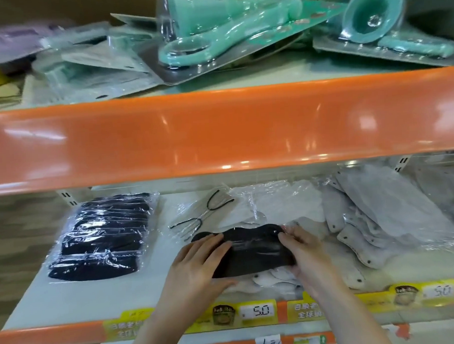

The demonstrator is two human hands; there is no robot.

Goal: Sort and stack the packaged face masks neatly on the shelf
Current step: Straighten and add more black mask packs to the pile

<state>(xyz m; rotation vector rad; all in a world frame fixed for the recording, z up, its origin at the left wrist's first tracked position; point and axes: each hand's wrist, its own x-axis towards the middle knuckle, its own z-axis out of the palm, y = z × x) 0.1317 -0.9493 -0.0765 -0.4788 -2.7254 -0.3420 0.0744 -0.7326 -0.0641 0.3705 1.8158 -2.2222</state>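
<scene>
Lower shelf, left of frame: stack of black masks (104,235) in clear wrap, lying flat on the white shelf (70,301), well apart from the hands.
Left hand (196,266): lower middle of frame, fingers (211,244) nearly straight and laid over the left end of the black mask pack (250,251), thumb along its lower edge; it presses rather than pinches.
Black mask pack: centre of the lower shelf, held between both hands, lying on top of white masks (272,280).
Right hand (310,254): just right of centre, fingers curled round the right end of the pack, gripping it.
Behind the hands: loose clear wrappers with black ear loops (209,211) and pale masks.
Right of frame: heap of grey packaged masks (378,217), overlapping untidily.
Front edge: yellow price tags (258,312) reading 5.0 on the orange rail.
Upper shelf: teal blister-packed goods (227,23) above an orange lip (219,130).
</scene>
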